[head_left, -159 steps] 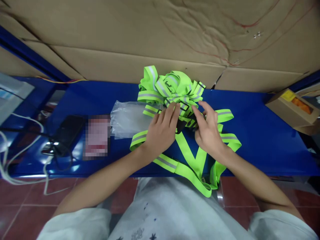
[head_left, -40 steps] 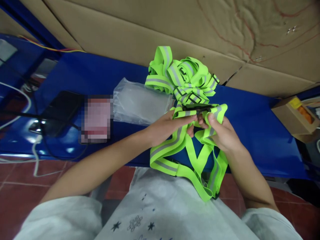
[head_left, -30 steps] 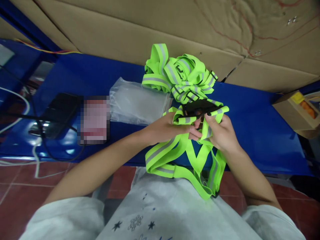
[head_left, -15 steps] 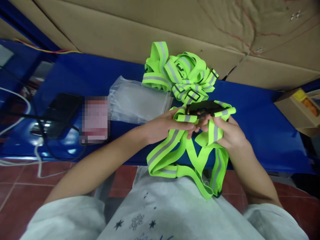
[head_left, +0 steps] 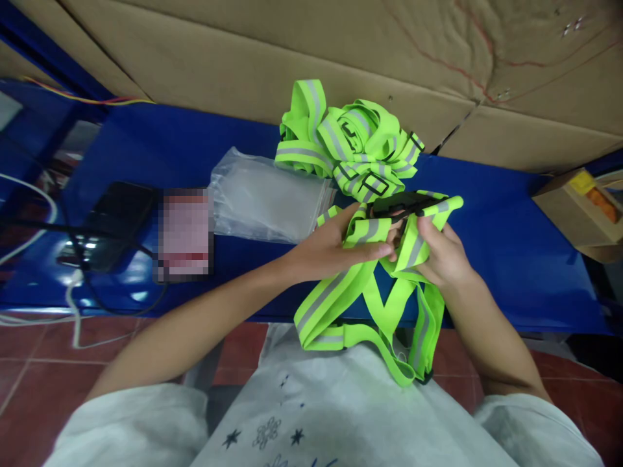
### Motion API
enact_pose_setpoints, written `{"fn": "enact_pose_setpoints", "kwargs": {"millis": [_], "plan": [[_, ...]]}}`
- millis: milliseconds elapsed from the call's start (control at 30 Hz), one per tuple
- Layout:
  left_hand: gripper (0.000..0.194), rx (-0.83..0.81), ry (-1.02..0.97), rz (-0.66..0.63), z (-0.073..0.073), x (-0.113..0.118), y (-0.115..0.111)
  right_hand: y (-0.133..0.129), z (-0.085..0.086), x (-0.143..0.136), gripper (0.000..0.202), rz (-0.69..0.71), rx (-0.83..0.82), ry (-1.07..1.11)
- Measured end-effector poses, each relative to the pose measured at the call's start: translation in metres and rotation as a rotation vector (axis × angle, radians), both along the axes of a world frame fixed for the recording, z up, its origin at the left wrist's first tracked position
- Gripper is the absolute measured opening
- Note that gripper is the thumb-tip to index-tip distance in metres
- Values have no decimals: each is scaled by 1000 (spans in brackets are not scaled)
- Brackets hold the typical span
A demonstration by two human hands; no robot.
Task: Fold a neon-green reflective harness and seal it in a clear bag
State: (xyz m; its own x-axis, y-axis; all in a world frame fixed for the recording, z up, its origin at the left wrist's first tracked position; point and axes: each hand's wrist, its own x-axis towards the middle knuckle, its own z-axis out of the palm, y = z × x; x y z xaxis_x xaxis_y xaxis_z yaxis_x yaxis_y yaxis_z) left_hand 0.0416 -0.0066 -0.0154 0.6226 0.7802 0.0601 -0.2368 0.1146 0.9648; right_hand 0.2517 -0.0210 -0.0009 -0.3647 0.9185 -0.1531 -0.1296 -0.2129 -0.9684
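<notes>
A neon-green reflective harness point(head_left: 321, 305) with grey stripes hangs in loops between my hands, its lower straps falling over the table's front edge against my shirt. My left hand point(head_left: 348, 243) is closed around the straps on the left side, thumb lying along them. On the other side, my right hand point(head_left: 442, 250) pinches a folded strap between thumb and fingers. A black piece point(head_left: 399, 202) of the harness lies between the hands at the top; its details are blurred. Some fingertips are hidden behind the webbing. Just beyond lies a heap of similar green reflective straps point(head_left: 350, 143) with black buckles.
Clear plastic bags point(head_left: 265, 194) lie on the blue table point(head_left: 516, 259), left of the heap. Further left are a blurred-out pinkish item point(head_left: 185, 233), a black device point(head_left: 114, 220) and cables. An open cardboard box point(head_left: 574, 214) stands at the right; cardboard point(head_left: 243, 58) lines the back.
My left hand has shifted slightly right and drawn its straps closer to my right hand. The strap in my right hand has tilted, and the left loop has moved right.
</notes>
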Motion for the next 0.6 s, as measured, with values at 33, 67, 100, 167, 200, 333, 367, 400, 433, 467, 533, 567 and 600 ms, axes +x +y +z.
{"fn": "enact_pose_setpoints", "kwargs": {"millis": [33,67,100,167,200,333,367,400,433,467,533,567,600], "plan": [[54,-33,5,35,1,0,0,0,-1,-1,51,-9,-29,-8],[56,-60,13,53,2,-1,0,0,-3,-2,53,-23,-60,-14],[55,-79,29,53,3,-2,0,0,-4,-3,57,-42,-90,-20],[46,-83,69,29,2,-2,-1,-1,-8,-3,61,-88,-147,-48],[42,-77,79,26,1,-2,-1,-2,-10,-3,62,-107,-160,-69],[37,-121,41,134,-8,4,-2,-6,-16,-5,56,-74,-15,-190],[39,-139,23,172,-9,4,-1,-7,-15,-6,52,-71,47,-228],[40,-145,11,203,-10,5,0,-9,-14,-8,49,-80,103,-266],[42,-140,13,224,-9,5,1,-10,-13,-9,47,-98,144,-302],[42,-124,26,239,-9,4,1,-12,-12,-10,45,-125,171,-335],[41,-101,81,239,-6,1,2,-14,-10,-12,43,-179,202,-382],[41,-98,110,226,-5,0,2,-14,-10,-12,43,-180,204,-388],[40,-96,128,220,-3,-1,2,-14,-10,-12,45,-171,195,-384]]}}
